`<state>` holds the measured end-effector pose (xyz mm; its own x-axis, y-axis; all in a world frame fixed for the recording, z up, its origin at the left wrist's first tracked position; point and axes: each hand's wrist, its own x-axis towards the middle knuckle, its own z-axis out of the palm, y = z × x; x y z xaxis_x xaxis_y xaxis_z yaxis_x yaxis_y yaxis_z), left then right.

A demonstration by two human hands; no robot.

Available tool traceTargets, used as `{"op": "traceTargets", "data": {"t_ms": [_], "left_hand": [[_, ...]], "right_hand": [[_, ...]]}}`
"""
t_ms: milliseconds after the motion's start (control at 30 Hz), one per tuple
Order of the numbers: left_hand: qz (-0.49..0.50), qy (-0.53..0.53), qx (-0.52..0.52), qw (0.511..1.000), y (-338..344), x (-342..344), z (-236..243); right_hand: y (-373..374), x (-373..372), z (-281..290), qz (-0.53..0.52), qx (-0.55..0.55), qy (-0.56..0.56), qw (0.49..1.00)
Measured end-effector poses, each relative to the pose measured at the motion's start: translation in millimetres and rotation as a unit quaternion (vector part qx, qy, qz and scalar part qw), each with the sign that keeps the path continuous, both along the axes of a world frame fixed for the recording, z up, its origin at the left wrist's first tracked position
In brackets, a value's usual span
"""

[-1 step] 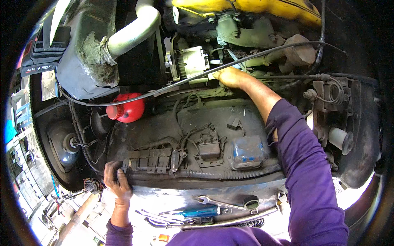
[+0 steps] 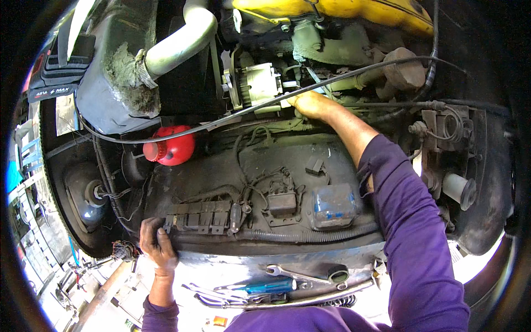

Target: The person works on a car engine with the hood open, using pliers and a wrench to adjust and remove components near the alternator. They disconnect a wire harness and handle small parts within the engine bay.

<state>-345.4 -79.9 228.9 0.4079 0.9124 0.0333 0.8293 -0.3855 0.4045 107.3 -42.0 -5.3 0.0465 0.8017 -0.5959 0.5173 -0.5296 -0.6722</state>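
Reaching deep into a vehicle's engine bay, my right hand point(image 2: 311, 105) is at the rear end of a pale metal alternator point(image 2: 258, 84). Its fingers are bent and partly hidden behind a long black cable point(image 2: 221, 118), so what they hold cannot be made out. My left hand point(image 2: 157, 243) is closed over the front edge of the bay point(image 2: 215, 255), thumb up, beside a row of dusty black fuse boxes point(image 2: 202, 216). Above the alternator lies a yellow engine cover point(image 2: 343, 8).
A thick silver pipe point(image 2: 182, 47) and a red round bottle point(image 2: 176, 145) are to the left. A spanner point(image 2: 298, 273) and a blue-handled tool point(image 2: 271, 286) lie on the ledge before me. A dusty blue box point(image 2: 334, 203) is near my right forearm. A battery-powered tool point(image 2: 62, 72) sits far left.
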Motion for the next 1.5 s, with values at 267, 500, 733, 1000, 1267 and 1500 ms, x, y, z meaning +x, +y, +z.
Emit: {"op": "traceTargets", "data": {"t_ms": [267, 500, 733, 1000, 1267, 1500], "left_hand": [[-0.001, -0.008, 0.012, 1.000, 2.5, 3.0, -5.8], [0.013, -0.005, 0.000, 1.000, 2.6, 0.2, -5.8], [0.007, -0.014, 0.002, 1.000, 2.8, 1.3, -6.2], [0.005, 0.012, 0.029, 1.000, 1.9, 1.2, -5.1], [-0.003, -0.002, 0.009, 1.000, 3.6, 1.8, -3.4], [0.016, -0.009, 0.010, 1.000, 2.4, 4.8, -5.7]], "right_hand": [[-4.6, -21.4, -14.6, -0.033, 0.137, -0.076, 0.987], [3.5, -8.8, -12.7, -0.110, -0.072, 0.064, 0.989], [2.3, -20.2, -6.5, -0.001, 0.024, -0.094, 0.995], [3.8, -14.3, 20.2, 0.073, -0.010, -0.096, 0.993], [1.3, -7.6, 7.8, 0.109, 0.061, -0.091, 0.988], [-0.7, -12.3, -3.2, 0.098, 0.076, -0.112, 0.986]]}}
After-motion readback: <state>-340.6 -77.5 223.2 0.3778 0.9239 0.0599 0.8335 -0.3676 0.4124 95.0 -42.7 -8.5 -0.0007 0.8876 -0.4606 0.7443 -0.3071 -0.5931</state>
